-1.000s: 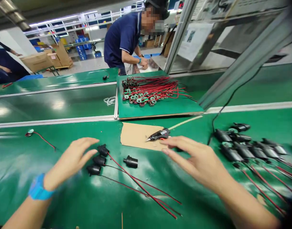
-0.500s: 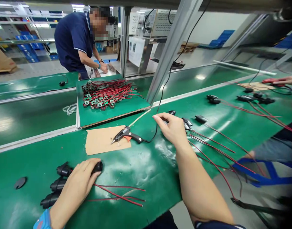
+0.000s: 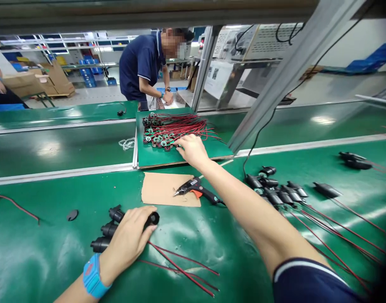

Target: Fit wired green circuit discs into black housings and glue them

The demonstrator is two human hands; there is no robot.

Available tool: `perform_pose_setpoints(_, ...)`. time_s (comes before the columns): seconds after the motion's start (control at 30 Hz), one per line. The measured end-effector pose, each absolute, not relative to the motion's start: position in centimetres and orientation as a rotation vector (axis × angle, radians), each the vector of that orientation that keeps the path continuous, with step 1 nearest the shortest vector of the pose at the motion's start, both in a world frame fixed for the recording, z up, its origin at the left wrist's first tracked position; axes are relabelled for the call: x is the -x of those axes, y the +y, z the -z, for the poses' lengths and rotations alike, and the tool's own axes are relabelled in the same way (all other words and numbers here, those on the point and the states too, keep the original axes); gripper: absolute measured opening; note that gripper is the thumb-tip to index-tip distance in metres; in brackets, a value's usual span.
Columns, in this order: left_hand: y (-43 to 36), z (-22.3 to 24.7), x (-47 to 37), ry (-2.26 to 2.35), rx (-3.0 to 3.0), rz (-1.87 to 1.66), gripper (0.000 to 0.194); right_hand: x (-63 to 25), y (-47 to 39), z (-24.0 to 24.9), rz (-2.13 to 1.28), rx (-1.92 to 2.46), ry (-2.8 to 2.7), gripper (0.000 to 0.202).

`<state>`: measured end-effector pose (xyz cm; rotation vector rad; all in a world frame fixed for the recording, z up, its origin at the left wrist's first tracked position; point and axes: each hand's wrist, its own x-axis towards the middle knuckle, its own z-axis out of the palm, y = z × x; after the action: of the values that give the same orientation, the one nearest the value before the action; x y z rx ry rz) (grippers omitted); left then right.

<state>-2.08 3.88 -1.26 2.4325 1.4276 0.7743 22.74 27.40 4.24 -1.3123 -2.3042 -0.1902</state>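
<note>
My left hand (image 3: 131, 235) is curled round a black plastic cylinder (image 3: 154, 218), its hollow end facing right. More black cylinders (image 3: 101, 244) lie beside and partly under that hand, and red wires (image 3: 183, 263) trail off to the right. My right hand (image 3: 193, 149) reaches to the front edge of a pile of small round parts with red wires (image 3: 163, 141) on a raised green board (image 3: 186, 158). Its thumb and forefinger are brought together at one of the round parts; what is between them is too small to make out.
A glue gun (image 3: 195, 189) rests on cardboard (image 3: 161, 189), beneath my right forearm. A black disc (image 3: 72, 215) lies at left. Black housings with wires (image 3: 281, 195) are grouped at right. A metal post (image 3: 287, 80) slants upward; another person (image 3: 142, 67) works behind the bench.
My right hand has moved left and away from me, from near the right-hand housings to the pile of wired parts. My left hand still holds the cylinder. The view has turned.
</note>
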Motion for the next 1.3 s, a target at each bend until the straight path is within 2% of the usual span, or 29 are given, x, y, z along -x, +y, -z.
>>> perform_pose_setpoints(0.17,3.4,0.8,2.3,1.417,-2.201,-0.832,0.035,-20.6,31.0,-3.7,0.364,1.274,-2.393,0.014)
perform_pose_setpoints(0.4,4.1,-0.1,2.5,1.178,-1.179,-1.130,0.017,-20.3,27.7,-5.4,0.606,0.969,-2.437,0.027)
perform_pose_setpoints(0.5,4.6,-0.5,2.1,1.057,-0.827,-1.237,0.031,-19.2,22.9,-7.4,0.661,0.734,-2.424,0.027)
perform_pose_setpoints(0.63,4.1,-1.7,1.2,0.819,-0.715,-1.265,0.072,-17.8,14.6,-10.0,0.822,0.293,-2.369,0.025)
perform_pose_setpoints(0.7,3.5,-2.4,0.7,0.747,-0.711,-1.235,0.072,-17.9,11.0,-10.6,0.841,0.265,-2.375,0.025)
perform_pose_setpoints(0.77,2.7,-3.0,0.4,0.738,-0.721,-1.196,0.060,-18.4,8.5,-10.5,0.779,0.325,-2.387,0.024)
perform_pose_setpoints(0.87,1.6,-3.5,0.1,0.763,-0.832,-1.206,0.049,-19.8,6.3,-9.8,0.462,0.522,-2.365,0.021)
perform_pose_setpoints(0.97,1.1,-3.3,0.1,0.823,-1.034,-1.280,0.037,-21.2,5.3,-9.2,-0.162,0.836,-2.383,0.034)
perform_pose_setpoints(1.03,0.9,-3.1,0.1,0.860,-1.171,-1.291,0.030,-21.8,4.9,-8.9,-0.576,0.997,-2.363,0.034)
perform_pose_setpoints(1.13,0.7,-2.8,0.0,0.941,-1.396,-1.300,0.023,-21.9,4.4,-8.2,-0.963,1.057,-2.206,0.025)
perform_pose_setpoints(1.3,0.3,-2.5,0.2,1.076,-1.938,-1.436,0.025,-21.4,3.4,-6.5,-1.490,0.999,-1.738,0.033)
